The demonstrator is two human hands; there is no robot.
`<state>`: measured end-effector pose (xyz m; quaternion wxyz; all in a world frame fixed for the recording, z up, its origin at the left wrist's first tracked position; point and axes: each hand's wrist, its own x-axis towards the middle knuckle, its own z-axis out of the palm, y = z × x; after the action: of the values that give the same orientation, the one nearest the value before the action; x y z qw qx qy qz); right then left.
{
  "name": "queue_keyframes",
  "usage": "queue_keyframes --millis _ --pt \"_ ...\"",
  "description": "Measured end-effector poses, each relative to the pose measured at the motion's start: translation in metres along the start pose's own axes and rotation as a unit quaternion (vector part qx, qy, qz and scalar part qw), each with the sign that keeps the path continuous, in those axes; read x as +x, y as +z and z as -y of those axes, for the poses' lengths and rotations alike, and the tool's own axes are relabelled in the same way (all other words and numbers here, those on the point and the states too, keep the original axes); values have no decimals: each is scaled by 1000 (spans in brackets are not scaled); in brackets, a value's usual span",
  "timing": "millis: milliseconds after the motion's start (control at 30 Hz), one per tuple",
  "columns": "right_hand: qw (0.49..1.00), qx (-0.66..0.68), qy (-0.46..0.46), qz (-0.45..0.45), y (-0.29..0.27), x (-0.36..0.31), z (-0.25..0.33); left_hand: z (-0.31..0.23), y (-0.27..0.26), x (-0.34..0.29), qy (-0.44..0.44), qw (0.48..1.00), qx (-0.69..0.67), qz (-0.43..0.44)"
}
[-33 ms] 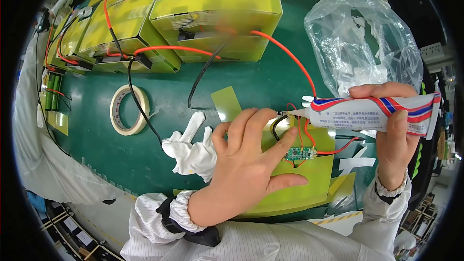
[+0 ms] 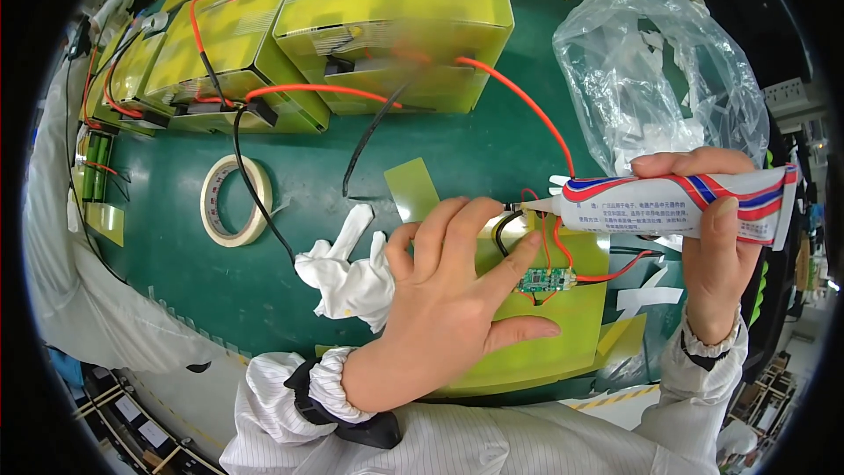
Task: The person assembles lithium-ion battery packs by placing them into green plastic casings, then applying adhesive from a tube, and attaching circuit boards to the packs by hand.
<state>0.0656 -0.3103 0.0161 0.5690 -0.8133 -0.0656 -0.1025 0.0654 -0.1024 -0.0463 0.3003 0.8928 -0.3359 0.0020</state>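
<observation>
My right hand [image 2: 716, 237] grips a white adhesive tube [image 2: 673, 207] with red and blue stripes. The tube lies almost level, its pointed nozzle [image 2: 547, 205] aimed left at small wire ends beside my left fingertips. With fingers spread and palm down, my left hand [image 2: 448, 290] rests over a yellow-green sheet-covered block [image 2: 563, 334]. Its index fingertip is beside a black wire loop [image 2: 501, 233]; whether it presses the wire I cannot tell. On the block sits a small green circuit board [image 2: 547, 280] with thin red wires and a thicker red lead [image 2: 564, 251].
Yellow-wrapped battery packs [image 2: 396, 26] with red and black cables stand at the back. A masking tape roll [image 2: 236, 200] and white gloves [image 2: 347, 268] lie to the left on the green table [image 2: 176, 255]. A clear plastic bag [image 2: 651, 70] is at the back right.
</observation>
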Motion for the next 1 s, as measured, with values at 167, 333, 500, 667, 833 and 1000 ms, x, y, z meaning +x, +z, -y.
queue_keyframes --millis 167,333,500,667,833,1000 --pt "1000 5 12 3 -1 2 4 2 2 -1 2 1000 -5 -5" --pt "999 22 23 -9 0 0 7 2 3 -1 5 1000 -13 -18" --pt "995 -5 -72 73 -5 -6 3 3 3 0 6 1000 -17 -23" --pt "983 -37 -111 142 -9 -9 7 5 4 -1 6 999 -23 -26" --pt "985 -51 -110 124 -6 -14 8 5 5 -2 7 999 -22 -31" --pt "989 -59 -112 79 -4 -16 6 5 6 -3 4 999 -29 -33"
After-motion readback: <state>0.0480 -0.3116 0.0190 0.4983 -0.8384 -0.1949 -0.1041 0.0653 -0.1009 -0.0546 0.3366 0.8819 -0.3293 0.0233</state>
